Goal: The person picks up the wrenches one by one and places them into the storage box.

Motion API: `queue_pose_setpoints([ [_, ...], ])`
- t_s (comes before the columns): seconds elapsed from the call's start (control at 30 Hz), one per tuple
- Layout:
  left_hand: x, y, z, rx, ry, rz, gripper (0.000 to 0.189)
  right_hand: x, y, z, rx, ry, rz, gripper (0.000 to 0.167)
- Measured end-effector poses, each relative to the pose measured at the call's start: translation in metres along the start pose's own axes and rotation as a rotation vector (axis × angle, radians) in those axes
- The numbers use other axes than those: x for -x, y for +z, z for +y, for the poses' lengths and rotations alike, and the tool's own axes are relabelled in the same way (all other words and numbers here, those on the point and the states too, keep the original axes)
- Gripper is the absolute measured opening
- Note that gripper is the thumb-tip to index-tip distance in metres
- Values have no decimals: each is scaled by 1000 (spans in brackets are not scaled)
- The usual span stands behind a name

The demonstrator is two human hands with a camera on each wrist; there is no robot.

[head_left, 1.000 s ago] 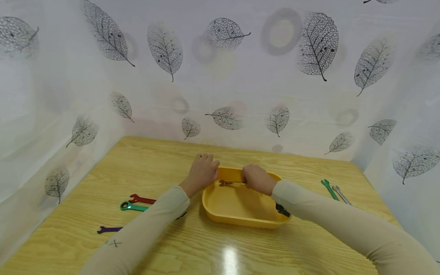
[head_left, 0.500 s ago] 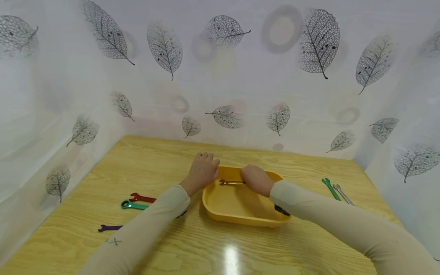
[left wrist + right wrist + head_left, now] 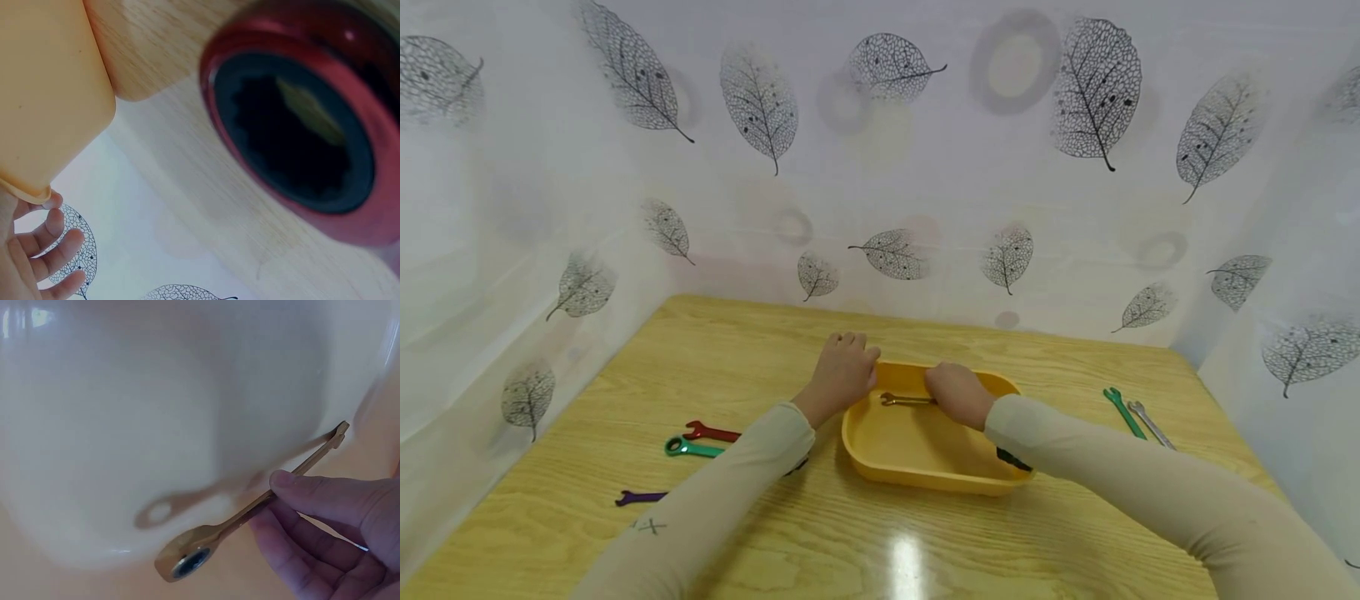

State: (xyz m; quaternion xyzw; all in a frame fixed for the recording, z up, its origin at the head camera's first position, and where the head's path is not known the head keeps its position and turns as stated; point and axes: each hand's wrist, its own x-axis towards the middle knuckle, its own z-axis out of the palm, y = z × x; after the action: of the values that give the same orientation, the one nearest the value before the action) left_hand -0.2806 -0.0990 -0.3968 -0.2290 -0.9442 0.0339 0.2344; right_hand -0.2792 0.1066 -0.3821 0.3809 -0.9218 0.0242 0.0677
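Note:
A yellow plastic tray [image 3: 925, 479] sits on the wooden table. At its far left corner, my left hand [image 3: 842, 371] grips the rim; in the left wrist view one finger [image 3: 53, 200] of it touches the rim and the others are spread loosely. Over the tray's far side, my right hand [image 3: 958, 393] pinches a gold combination wrench [image 3: 244, 515] mid-shaft between thumb and fingers. The ring end of this wrench [image 3: 906, 401] shows in the right wrist view, but my hand hides it in the head view.
Red [image 3: 711, 432], green [image 3: 696, 449] and purple [image 3: 642, 497] wrenches lie left, partly behind my left sleeve. To the right are a green wrench [image 3: 1123, 412] and a silver wrench [image 3: 1152, 425]. A red ring end [image 3: 375, 219] looms close in the left wrist view. Leaf-patterned cloth [image 3: 880, 167] surrounds the table.

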Motion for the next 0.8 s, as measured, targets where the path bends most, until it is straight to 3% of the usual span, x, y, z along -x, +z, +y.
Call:
queue_pose_setpoints([
  [0.3, 0, 2, -1, -3, 8, 17, 10, -1, 5, 0, 1, 27, -38, 43],
  [0.8, 1, 2, -1, -10, 13, 38, 11, 0, 11, 4, -64, -24, 8, 51],
])
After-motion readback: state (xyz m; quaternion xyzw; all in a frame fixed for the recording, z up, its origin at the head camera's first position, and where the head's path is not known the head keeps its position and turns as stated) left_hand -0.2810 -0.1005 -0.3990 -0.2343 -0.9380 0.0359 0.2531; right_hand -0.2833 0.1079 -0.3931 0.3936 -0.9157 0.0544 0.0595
